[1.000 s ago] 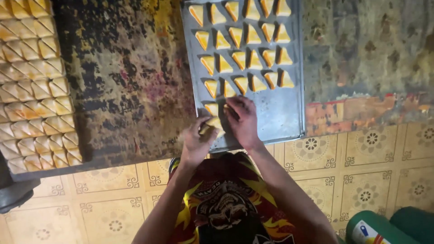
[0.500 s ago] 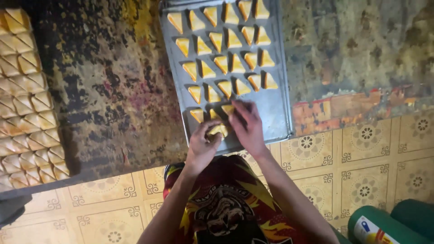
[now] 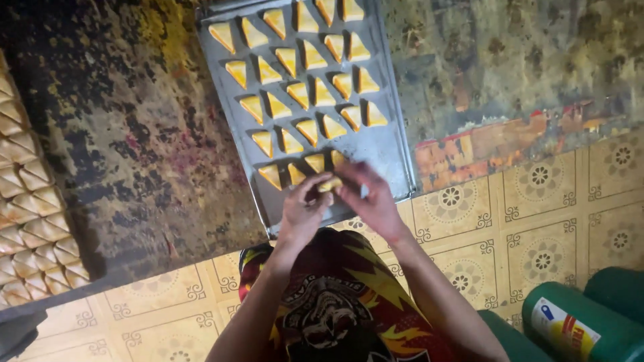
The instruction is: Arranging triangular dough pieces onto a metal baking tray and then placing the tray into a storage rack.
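Here both hands meet just below the middle of the frame, over the near end of a grey metal baking tray (image 3: 386, 151). The left hand (image 3: 303, 213) and the right hand (image 3: 371, 198) pinch one small yellow pastry piece (image 3: 329, 184) between their fingertips, holding it just above the tray's bare near strip. It is held with both hands probably so that its edges can be pressed or its shape kept while it hangs over the next free spot.

On the tray, triangular pastries (image 3: 307, 94) lie in neat slanted rows, points alternating, close but apart, an arrangement that likely fits many on one sheet without them sticking. The nearest row is only part filled, and the hands hover right beside its last piece.

The tray rests on a dark, stained mat (image 3: 134, 147) that covers the patterned floor tiles (image 3: 537, 221), perhaps to keep it off the floor itself.

A second tray of pastries (image 3: 27, 221), tightly packed, is cut off at the left edge. The first tray's far end runs out of the top of the frame. The held piece is mostly covered by fingers, so its exact shape cannot be told. A green container (image 3: 577, 328) at lower right is partly cropped.
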